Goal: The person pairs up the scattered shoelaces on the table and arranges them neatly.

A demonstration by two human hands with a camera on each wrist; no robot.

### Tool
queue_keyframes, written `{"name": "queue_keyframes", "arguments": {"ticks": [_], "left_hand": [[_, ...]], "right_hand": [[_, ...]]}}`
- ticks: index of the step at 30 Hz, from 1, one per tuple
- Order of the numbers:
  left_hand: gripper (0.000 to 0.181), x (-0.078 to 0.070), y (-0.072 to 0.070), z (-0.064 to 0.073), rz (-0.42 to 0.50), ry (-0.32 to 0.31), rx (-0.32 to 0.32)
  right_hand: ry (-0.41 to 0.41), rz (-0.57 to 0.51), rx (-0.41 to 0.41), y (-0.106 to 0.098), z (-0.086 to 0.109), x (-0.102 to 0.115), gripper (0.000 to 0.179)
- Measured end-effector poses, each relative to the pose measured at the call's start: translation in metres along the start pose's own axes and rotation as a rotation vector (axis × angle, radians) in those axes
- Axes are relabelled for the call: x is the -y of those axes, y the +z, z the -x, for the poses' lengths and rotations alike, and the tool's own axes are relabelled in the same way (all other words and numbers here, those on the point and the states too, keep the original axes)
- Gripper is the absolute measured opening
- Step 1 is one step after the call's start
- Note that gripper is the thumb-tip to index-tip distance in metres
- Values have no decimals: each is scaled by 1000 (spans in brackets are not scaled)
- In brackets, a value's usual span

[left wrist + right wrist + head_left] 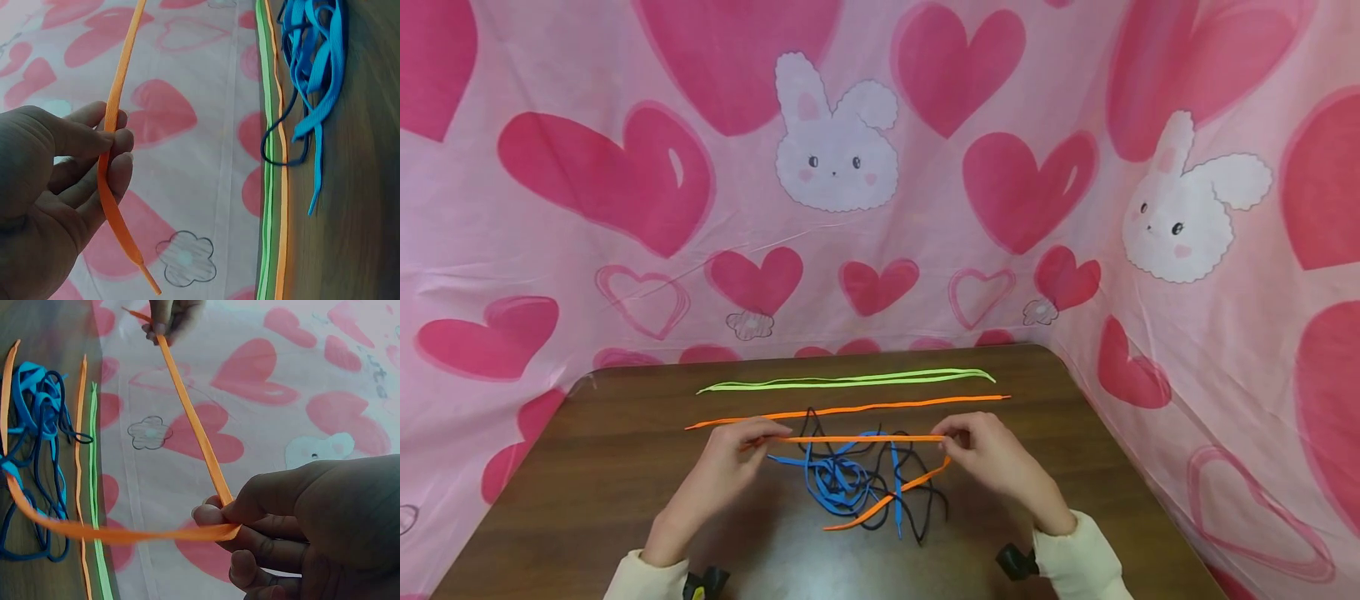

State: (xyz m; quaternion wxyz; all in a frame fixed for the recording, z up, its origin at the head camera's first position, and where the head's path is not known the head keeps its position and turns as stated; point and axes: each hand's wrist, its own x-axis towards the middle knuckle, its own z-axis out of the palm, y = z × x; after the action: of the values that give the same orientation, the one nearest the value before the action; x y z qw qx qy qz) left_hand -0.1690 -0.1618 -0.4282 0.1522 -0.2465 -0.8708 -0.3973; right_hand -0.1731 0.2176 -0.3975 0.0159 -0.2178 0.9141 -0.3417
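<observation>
A flat orange shoelace point(861, 438) is stretched level between both hands above the table. The left hand point(734, 454) pinches it between thumb and fingers close to one end; a short tail with its tip point(150, 280) hangs below those fingers in the left wrist view. My right hand point(992, 454) pinches the lace further along, where it bends sharply. From there the rest of the lace point(125, 535) droops back across the pile. Beneath the stretched part lies a tangle of blue shoelaces point(842, 483) and dark navy shoelaces point(917, 458).
Beyond the hands, another orange shoelace point(880, 406) lies straight across the brown table point(587, 467). Behind that, a bright green lace point(850, 382) is laid out doubled, near the far edge. Pink cloth point(925, 233) with hearts and rabbits hangs around the table.
</observation>
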Motion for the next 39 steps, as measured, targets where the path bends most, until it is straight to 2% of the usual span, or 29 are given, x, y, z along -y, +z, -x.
{"name": "queue_keyframes", "arguments": {"ticks": [4,9,17,25,32,39], "left_hand": [[32,5,-6,1,-36,39,-33],[35,11,-12,1,-83,95,-91],[36,19,-21,2,-126,136,-186],[35,28,-34,4,-157,129,-212],[34,31,-45,7,-189,86,-242],[31,33,-56,10,-231,70,-271]], "right_hand": [[3,-3,-11,-5,2,-3,10],[13,3,-23,-10,5,-6,10],[33,-16,-40,-20,9,-12,11],[60,-31,-75,-35,17,-21,13],[73,10,-123,-43,20,-32,12],[111,0,-193,-45,18,-52,8]]}}
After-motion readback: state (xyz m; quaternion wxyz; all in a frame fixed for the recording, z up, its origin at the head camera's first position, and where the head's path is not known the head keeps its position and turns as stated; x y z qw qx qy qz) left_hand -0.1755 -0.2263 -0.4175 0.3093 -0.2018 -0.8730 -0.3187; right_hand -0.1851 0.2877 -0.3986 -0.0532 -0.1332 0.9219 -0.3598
